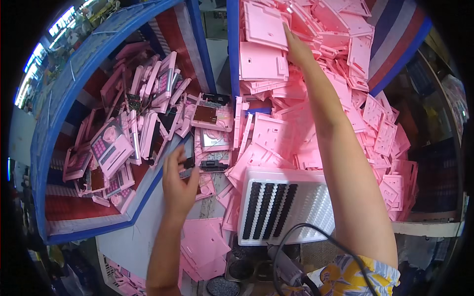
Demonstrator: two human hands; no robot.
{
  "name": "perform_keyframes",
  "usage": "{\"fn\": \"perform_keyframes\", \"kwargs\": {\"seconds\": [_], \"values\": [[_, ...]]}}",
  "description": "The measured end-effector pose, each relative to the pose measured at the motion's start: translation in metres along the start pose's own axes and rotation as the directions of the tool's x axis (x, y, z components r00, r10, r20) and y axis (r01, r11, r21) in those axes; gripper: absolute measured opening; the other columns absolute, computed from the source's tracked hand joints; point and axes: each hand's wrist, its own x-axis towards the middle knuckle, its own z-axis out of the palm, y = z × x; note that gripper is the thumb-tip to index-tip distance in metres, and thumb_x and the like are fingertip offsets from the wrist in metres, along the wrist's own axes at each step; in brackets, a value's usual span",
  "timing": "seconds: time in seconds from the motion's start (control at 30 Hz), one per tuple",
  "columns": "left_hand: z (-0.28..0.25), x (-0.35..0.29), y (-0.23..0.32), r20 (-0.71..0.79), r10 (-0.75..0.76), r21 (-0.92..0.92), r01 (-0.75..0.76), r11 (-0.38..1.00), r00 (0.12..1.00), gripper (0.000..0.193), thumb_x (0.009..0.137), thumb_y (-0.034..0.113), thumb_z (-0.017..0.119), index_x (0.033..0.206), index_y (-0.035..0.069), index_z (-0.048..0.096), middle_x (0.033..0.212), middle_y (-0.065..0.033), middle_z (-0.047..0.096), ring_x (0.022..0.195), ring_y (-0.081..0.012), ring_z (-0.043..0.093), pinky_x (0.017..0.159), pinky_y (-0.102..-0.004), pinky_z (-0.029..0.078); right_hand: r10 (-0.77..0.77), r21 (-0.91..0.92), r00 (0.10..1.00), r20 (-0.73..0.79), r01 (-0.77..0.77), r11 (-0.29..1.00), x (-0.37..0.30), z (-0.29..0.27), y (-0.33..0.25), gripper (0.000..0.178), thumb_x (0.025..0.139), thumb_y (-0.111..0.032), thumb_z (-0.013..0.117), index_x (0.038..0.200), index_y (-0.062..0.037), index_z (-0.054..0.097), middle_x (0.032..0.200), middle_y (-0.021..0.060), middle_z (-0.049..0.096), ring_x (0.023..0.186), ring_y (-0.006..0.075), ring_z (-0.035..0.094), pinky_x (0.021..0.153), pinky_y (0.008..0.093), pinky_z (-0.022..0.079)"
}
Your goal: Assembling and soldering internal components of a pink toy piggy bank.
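At the far end of the pink heap: the right hand is against the right edge of a pink panel; its fingers are mostly hidden, so I cannot tell how far open it is or whether it grips.
Panel's place: above another pink panel, beside the loose heap of pink plates.
Left hand: fingers bent, thumb spread a little from them, a small dark part held between.
Next to the left hand: a stack of pink units, the uppermost showing its inside, with a black module near the thumb.
Blue-edged bin on the left: striped lining, pink keypad devices piled at all angles.
White tray: between the forearms, tilted, with rows of black pieces on its left side.
Lower edge: a grey tool beside a black cable.
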Motion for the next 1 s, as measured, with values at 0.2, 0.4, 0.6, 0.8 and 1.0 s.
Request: {"fn": "perform_keyframes", "kwargs": {"seconds": [0.2,0.4,0.6,0.8,1.0], "values": [[0.08,0.177,0.037,-0.115,0.278,-0.148,-0.293,0.945,0.954,0.091,0.076,0.019,0.08,0.151,0.0,0.03,0.143,-0.0291,0.041,0.117,-0.0394,0.059,0.099,-0.0442,0.049,0.012,-0.155,0.981,0.195,0.019,0.988,0.0,-0.017,-0.02,0.102,0.076,-0.014,0.071,0.159,-0.0265,0.014,0.11,0.0178,0.069,0.099,0.0356,0.068,0.08,0.049,0.056],[0.131,0.25,0.04,0.011,0.062,0.26,-0.063,0.964,0.998,0.048,0.08,0.03,0.072,0.122,0.009,0.062,0.105,-0.0216,0.071,0.101,-0.0394,0.068,0.091,-0.0466,0.052,-0.174,-0.196,0.931,0.322,0.245,0.949,-0.048,-0.068,-0.004,0.1,0.074,-0.02,0.076,0.158,-0.0264,0.022,0.108,0.0163,0.069,0.097,0.0361,0.068,0.078,0.0481,0.056],[0.135,0.257,0.019,0.037,0.133,0.167,-0.137,0.976,0.99,0.048,0.079,0.029,0.071,0.12,0.006,0.06,0.1,-0.0227,0.071,0.096,-0.0416,0.068,0.086,-0.0476,0.052,-0.298,-0.205,0.817,0.494,0.443,0.873,-0.126,-0.142,0.033,0.085,0.078,-0.023,0.07,0.155,-0.0271,0.033,0.101,0.0147,0.07,0.087,0.0349,0.068,0.072,0.0486,0.053],[0.146,0.258,0.018,0.041,0.179,0.098,-0.182,0.978,0.983,0.054,0.08,0.03,0.07,0.125,0.005,0.057,0.104,-0.0235,0.071,0.098,-0.0416,0.068,0.087,-0.0468,0.052,0.164,-0.599,0.701,0.694,0.436,0.671,-0.317,-0.312,0.256,0.1,0.073,-0.012,0.069,0.159,-0.0252,0.021,0.077,0.0152,0.065,0.076,0.0362,0.065,0.07,0.0473,0.052],[0.152,0.261,0.016,0.042,0.173,0.085,-0.176,0.981,0.984,0.054,0.081,0.033,0.072,0.123,0.002,0.059,0.104,-0.024,0.071,0.099,-0.0418,0.068,0.088,-0.0462,0.052,0.677,-0.694,0.16,0.719,0.233,0.682,-0.358,-0.387,0.281,0.125,0.056,-0.047,0.09,0.158,-0.0159,0.024,0.125,0.0195,0.065,0.115,0.0354,0.064,0.098,0.043,0.05]]}}
